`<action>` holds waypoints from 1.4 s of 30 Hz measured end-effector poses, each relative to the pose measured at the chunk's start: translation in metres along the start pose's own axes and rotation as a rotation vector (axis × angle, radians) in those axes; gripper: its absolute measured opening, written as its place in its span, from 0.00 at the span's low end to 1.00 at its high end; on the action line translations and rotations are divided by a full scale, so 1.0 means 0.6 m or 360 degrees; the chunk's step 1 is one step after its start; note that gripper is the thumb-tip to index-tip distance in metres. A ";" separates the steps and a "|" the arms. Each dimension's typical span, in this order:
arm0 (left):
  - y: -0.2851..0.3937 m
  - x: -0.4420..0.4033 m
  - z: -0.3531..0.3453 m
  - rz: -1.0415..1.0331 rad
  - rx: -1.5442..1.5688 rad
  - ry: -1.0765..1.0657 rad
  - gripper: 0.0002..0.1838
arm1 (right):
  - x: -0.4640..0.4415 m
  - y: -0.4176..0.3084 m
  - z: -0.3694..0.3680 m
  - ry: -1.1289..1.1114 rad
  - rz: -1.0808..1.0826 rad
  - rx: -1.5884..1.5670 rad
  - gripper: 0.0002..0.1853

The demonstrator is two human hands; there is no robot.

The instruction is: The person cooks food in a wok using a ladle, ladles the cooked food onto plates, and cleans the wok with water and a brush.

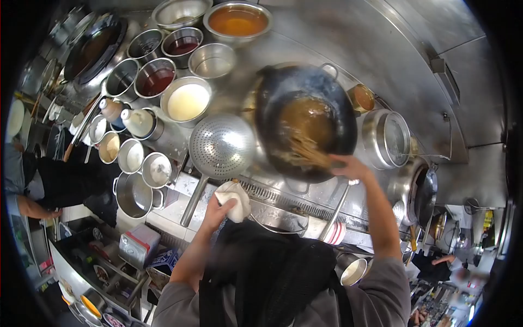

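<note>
My right hand (347, 167) is closed around a bamboo wok brush (305, 151), whose bristles lie inside a dark wok (267, 109) near its front edge. Brownish liquid (309, 117) covers the wok's bottom, and a little steam seems to rise from it. My left hand (219, 209) grips a folded white cloth (234, 199) at the front edge of the stove. Just beyond that hand rests a large perforated strainer (222, 145), its handle pointing down past my left wrist.
Metal pots of red sauce (156, 80), pale liquid (188, 101) and amber broth (238, 20) stand at back left. Seasoning bowls (131, 156) sit left of the strainer. A steel pot (385, 139) stands right of the wok. Another person's arm (37, 209) shows far left.
</note>
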State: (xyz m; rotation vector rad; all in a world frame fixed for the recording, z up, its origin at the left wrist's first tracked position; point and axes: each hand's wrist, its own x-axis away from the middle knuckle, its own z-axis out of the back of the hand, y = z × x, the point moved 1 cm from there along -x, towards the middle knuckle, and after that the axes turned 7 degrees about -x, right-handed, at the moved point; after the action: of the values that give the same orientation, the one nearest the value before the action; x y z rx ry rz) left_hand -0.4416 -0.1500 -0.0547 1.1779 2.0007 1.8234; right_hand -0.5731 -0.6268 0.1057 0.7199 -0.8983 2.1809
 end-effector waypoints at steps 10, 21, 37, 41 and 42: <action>0.058 -0.047 -0.165 0.0652 0.0898 -0.0057 0.31 | -0.167 -0.108 -0.058 0.0931 0.0146 0.0072 0.35; -0.001 -0.123 -0.348 0.0324 0.0411 0.0077 0.26 | 0.023 0.049 0.005 0.0368 0.0101 0.0722 0.37; 0.041 -0.106 -0.337 0.0312 0.0612 -0.0165 0.19 | -0.086 -0.091 -0.146 0.0309 0.0916 -0.0516 0.40; 0.040 -0.084 -0.327 0.0284 0.0665 -0.0138 0.22 | 0.004 0.042 -0.045 -0.0263 0.0725 0.0004 0.41; 0.039 -0.083 -0.326 0.0321 0.0658 -0.0142 0.23 | 0.056 0.026 -0.001 -0.0356 0.0420 0.0067 0.42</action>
State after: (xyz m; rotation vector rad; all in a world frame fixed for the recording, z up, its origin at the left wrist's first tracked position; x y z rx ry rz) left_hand -0.5189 -0.3315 -0.0071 1.5929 2.3511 1.4390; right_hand -0.6056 -0.6226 0.1223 0.9247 -1.1181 2.3881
